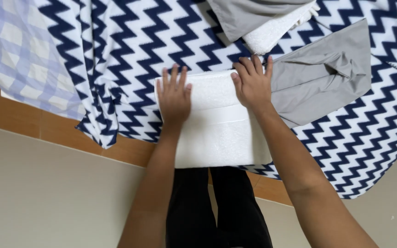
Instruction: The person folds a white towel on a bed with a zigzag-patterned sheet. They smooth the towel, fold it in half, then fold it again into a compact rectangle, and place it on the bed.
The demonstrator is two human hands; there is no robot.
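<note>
You have both palms flat and open, gripping nothing, your left hand [174, 97] and right hand [252, 85] pressing the folded white towel [217, 133] on the zigzag sheet [129, 50] beside a grey cloth [322, 78], so you seem to be smoothing the fold; next likely calls for an even press outward.

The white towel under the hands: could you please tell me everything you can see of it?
The white towel is folded into a thick rectangle of plush, terry-looking cloth, with a flat woven band running across its middle. It lies flat on the zigzag blanket, its near edge hanging just past the blanket's edge. The left hand and right hand press palm-down on its far corners, fingers spread. Its right side lies beside a grey cloth; whether they touch is unclear.
</note>
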